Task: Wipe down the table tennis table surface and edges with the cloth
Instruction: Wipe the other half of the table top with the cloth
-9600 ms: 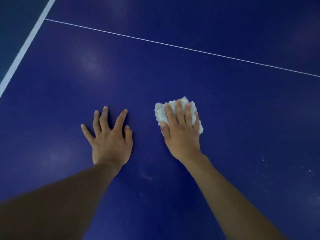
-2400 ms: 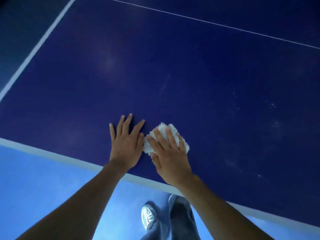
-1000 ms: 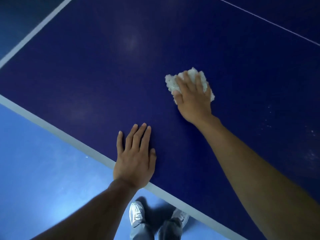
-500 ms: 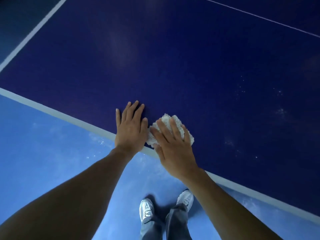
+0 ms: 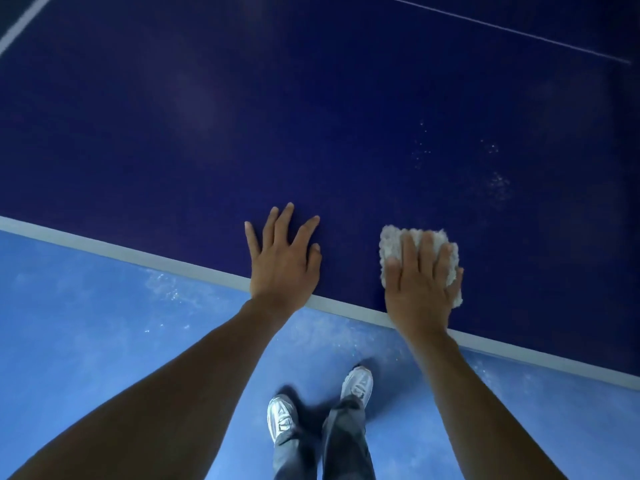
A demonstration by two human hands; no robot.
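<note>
The dark blue table tennis table (image 5: 277,116) fills the upper part of the view, with its pale near edge (image 5: 145,258) running diagonally. A white, nubbly cloth (image 5: 391,242) lies on the table just inside that edge. My right hand (image 5: 420,289) presses flat on the cloth, fingers spread over it, and hides most of it. My left hand (image 5: 282,261) rests flat on the bare table to the left of the cloth, fingers apart, holding nothing.
White specks (image 5: 498,183) dot the table surface beyond and to the right of the cloth. A thin white centre line (image 5: 502,27) crosses the far right. Below the edge is a light blue floor (image 5: 86,323) with my own shoes (image 5: 284,415).
My right hand has slid the cloth to the right along the near edge, away from my left hand. The left hand has stayed planted by the edge.
</note>
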